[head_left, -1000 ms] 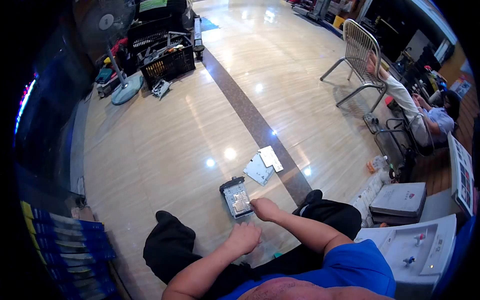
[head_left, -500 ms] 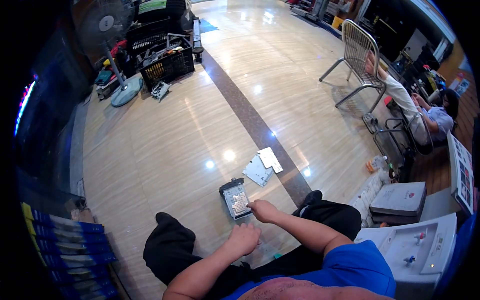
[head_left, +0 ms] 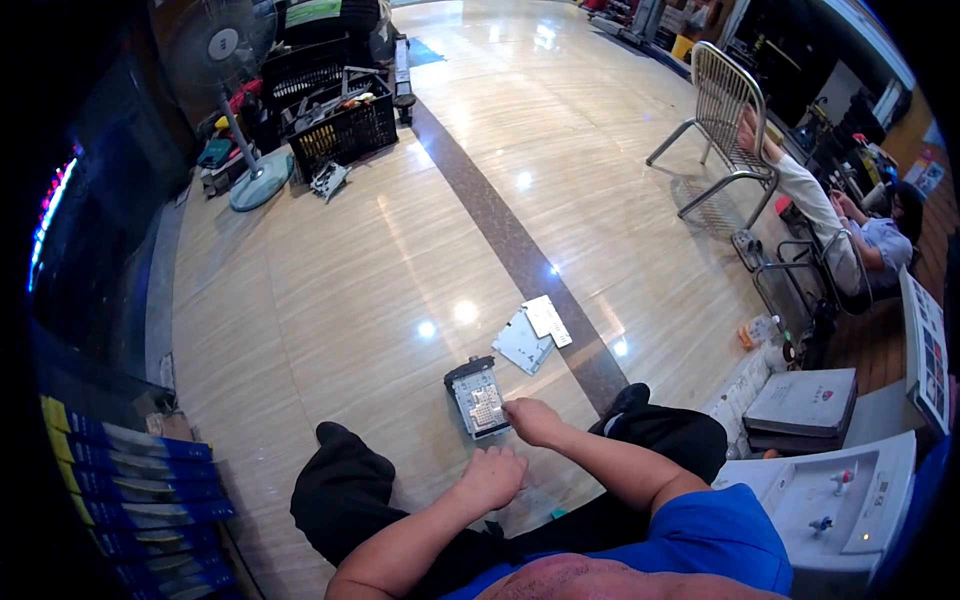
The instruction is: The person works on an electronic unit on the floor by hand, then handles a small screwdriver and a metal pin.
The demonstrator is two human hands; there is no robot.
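On the floor between my legs lies an opened metal electronic unit point(head_left: 478, 399), box-shaped, with a black front end pointing away from me and a perforated plate inside. My right hand point(head_left: 534, 421) is at its right edge, thumb and fingers pinched together; whatever is between them is too small to make out. Nearer to me, just below the unit, my left hand point(head_left: 494, 476) is curled closed with the back of the hand up, so its fingertips are hidden. Beyond the unit, a grey metal cover plate point(head_left: 522, 343) lies partly under a whitish plate point(head_left: 546, 320).
A standing fan point(head_left: 262, 181) and a black crate point(head_left: 345, 128) of parts are at upper left. Blue boxes point(head_left: 150, 480) are stacked at lower left. A metal chair point(head_left: 727, 100), a seated person point(head_left: 885, 240), a box point(head_left: 801, 403) and a water dispenser point(head_left: 850, 500) line the right.
The whole view has shifted slightly. Both hands keep nearly the same places by the unit, and the plates lie as before.
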